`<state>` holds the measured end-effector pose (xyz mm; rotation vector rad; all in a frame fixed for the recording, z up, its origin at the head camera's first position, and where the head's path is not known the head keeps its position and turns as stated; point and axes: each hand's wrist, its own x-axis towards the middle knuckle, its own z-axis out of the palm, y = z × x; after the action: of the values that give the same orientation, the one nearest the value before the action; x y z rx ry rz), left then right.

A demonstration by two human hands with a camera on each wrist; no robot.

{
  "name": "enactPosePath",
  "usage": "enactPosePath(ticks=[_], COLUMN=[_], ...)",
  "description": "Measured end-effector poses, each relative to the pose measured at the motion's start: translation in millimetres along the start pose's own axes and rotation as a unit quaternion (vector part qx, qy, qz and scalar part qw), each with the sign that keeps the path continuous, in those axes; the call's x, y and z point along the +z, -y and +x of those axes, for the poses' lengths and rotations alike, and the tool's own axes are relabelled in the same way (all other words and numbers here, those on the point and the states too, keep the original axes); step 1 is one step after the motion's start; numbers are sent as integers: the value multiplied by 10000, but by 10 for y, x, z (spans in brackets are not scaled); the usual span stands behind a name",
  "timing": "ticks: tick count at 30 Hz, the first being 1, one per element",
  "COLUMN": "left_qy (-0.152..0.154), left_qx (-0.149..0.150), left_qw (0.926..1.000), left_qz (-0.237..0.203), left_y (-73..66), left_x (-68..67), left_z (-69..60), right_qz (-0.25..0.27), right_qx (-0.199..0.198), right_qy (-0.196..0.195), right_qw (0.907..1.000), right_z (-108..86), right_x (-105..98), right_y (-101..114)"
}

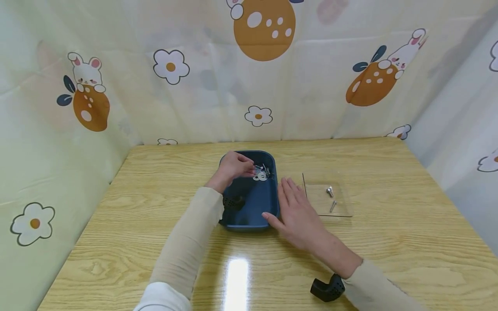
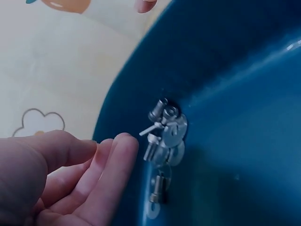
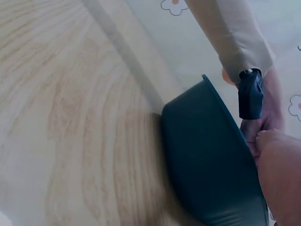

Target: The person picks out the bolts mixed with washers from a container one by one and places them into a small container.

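Observation:
A dark blue plastic basin (image 1: 254, 211) stands on the table, with small metal bolts (image 2: 157, 188) and flat washers (image 2: 174, 134) heaped at its far end. My left hand (image 1: 235, 165) reaches over the far left of the basin, close beside that heap. Its fingers (image 2: 120, 162) are loosely bent, thumb near the index fingertip, and nothing shows between them. Against the basin's right side lies my right hand (image 1: 297, 216), fingers straight and thumb at the rim. Right of that hand, two screws (image 1: 329, 191) lie on a clear plastic plate (image 1: 315, 203).
Wood-grain table (image 1: 155, 185) all around, backed by a patterned curtain (image 1: 210, 103). A black wrist device (image 1: 328, 288) is on the right forearm; another black device (image 1: 234, 203) at the left wrist hangs over the basin.

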<state>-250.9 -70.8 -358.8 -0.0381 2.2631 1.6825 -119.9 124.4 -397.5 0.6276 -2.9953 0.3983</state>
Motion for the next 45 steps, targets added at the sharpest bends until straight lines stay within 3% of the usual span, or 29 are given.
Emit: enactPosePath(ticks=[11,24,34,40,45], left_qy=[-168,-827,-1287,-1315,-1244], left_qx=[-251,-136,-118,-147,-201], left_qw=[9995,9950,9825,9707,9688], left_qz=[113,535,1343,2004,2132], left_y=[99,151,183,170,183], left_x=[74,9,22,60,94], left_z=[65,72,107,104,129], right_qz=[7,19,143,196,181], right_qx=[88,86,112,138,142], right_qy=[-165,-268,-239,-259,-271], right_qw=[9998,9996,9995,9994,9994], right_z=[-12,-7,-17,-27,-32], right_x=[92,146,152,151,151], right_y=[31,63,78,68,58])
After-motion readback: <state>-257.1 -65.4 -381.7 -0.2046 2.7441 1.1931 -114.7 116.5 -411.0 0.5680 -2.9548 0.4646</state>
